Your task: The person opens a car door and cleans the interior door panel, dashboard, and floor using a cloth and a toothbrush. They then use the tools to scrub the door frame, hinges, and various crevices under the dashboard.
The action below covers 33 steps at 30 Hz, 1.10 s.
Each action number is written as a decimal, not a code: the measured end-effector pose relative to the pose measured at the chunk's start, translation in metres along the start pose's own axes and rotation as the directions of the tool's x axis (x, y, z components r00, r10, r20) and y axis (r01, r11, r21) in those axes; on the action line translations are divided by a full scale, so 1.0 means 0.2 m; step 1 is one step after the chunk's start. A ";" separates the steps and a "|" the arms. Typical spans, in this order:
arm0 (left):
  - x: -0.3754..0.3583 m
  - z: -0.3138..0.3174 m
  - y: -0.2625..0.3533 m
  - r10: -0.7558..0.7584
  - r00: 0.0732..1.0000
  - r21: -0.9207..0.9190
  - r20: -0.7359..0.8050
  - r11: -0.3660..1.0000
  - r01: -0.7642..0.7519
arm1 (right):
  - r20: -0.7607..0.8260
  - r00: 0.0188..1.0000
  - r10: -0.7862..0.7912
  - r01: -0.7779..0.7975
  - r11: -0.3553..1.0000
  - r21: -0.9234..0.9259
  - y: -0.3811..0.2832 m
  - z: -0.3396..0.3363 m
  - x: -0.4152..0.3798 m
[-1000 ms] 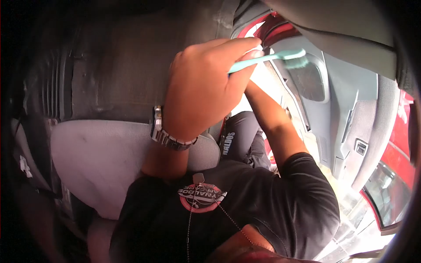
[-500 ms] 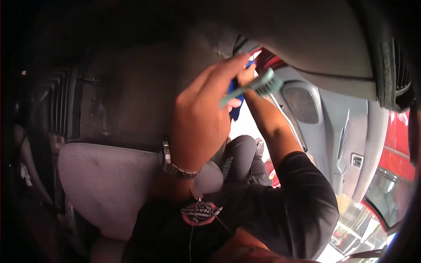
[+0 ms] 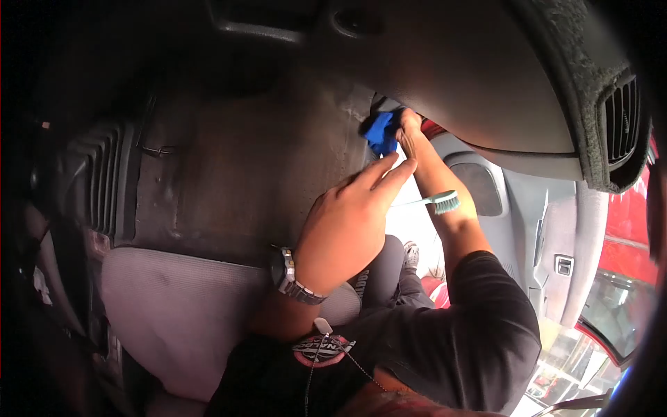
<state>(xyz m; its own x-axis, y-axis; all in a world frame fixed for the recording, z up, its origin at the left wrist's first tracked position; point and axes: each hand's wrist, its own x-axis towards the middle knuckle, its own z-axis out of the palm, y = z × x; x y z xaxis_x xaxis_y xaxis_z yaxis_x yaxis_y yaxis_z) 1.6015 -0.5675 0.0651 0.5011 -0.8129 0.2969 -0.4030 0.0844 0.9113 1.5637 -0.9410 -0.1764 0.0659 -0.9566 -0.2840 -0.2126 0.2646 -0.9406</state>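
Observation:
My left hand [image 3: 347,226], with a metal-banded watch [image 3: 292,278] at its wrist, is shown from the back. A pale green toothbrush [image 3: 446,201] sticks out to the right from beneath it, bristles facing down, and its handle passes out of sight under the palm. Two fingers reach up toward my right wrist. At the end of my outstretched arm, my right hand [image 3: 410,128] grips a bunched blue cloth [image 3: 381,132] near the door sill; the fingertips are partly hidden.
Around me is a car interior: a dark floor [image 3: 229,160], a grey seat [image 3: 174,306] at lower left, a dashboard [image 3: 472,69] with an air vent [image 3: 620,121] above. The open door [image 3: 556,229] stands on the right, with a red vehicle [image 3: 629,236] beyond.
My left hand has moved down and right with the toothbrush, off the blue cloth, which now shows more fully. My right hand is slightly lower and further right.

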 end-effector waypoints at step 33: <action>-0.08 0.10 0.02 0.016 0.952 0.045 0.305 0.999 -0.031 | 0.743 0.414 -0.526 0.603 -0.453 -0.656 0.00 0.00 -0.23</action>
<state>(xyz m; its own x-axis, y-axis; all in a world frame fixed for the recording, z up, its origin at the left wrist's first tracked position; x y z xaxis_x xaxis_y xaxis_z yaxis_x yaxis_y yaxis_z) 1.5763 -0.5669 0.0583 0.2370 -0.9486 0.2100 -0.4523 0.0836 0.8880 1.5614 -0.8979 -0.1631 0.8638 -0.4437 0.2387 -0.5035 -0.7774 0.3770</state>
